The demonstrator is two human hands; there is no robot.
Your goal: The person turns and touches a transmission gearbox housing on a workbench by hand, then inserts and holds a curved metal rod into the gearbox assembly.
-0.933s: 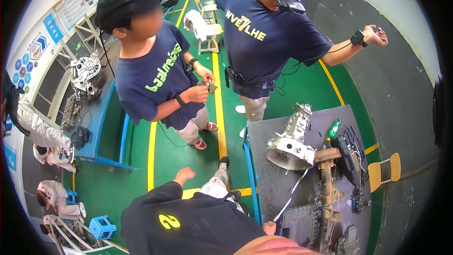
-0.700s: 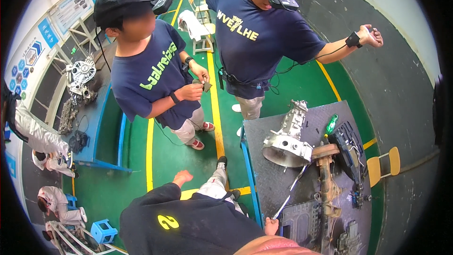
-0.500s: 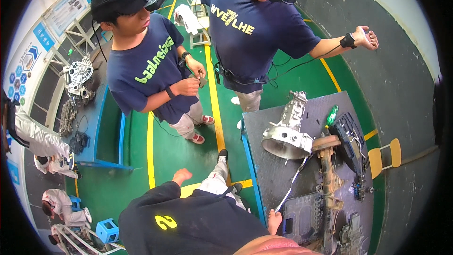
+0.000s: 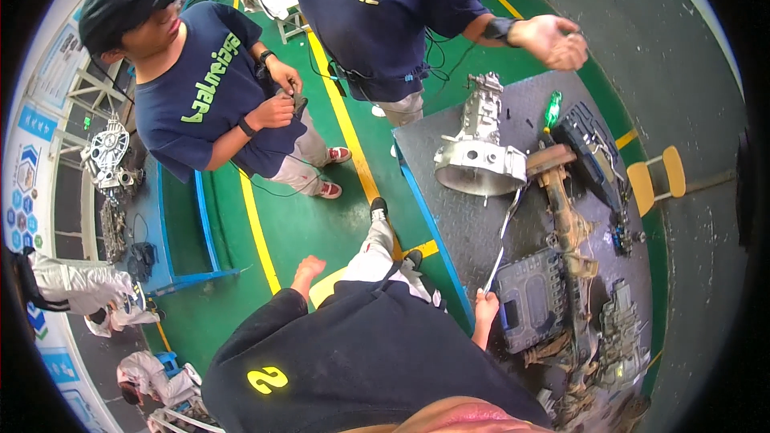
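Observation:
My right hand point(image 4: 485, 305) is closed around the lower end of a long, thin silver metal bar point(image 4: 503, 234) at the table's left edge. The bar's far end reaches up beside the rim of a silver gearbox housing point(image 4: 480, 167); I cannot tell whether they touch. Just below my hand lies a dark ribbed cover point(image 4: 530, 301). A rusty axle point(image 4: 571, 220) with a round drum at its top runs down the table to the right. My left hand point(image 4: 310, 265) hangs at my side over the floor, holding nothing, its fingers loosely stretched.
A black tool case point(image 4: 592, 162) and a green bottle point(image 4: 553, 111) lie on the table's far right. Metal parts point(image 4: 623, 338) are near its front. Two co-workers stand ahead; one stretches a hand point(image 4: 552, 42) over the far edge. Another blue table point(image 4: 188, 232) stands left.
My view has tilted, so the table sits higher in the picture. The far co-worker's outstretched hand has moved lower and to the left. My right hand keeps hold of the metal bar.

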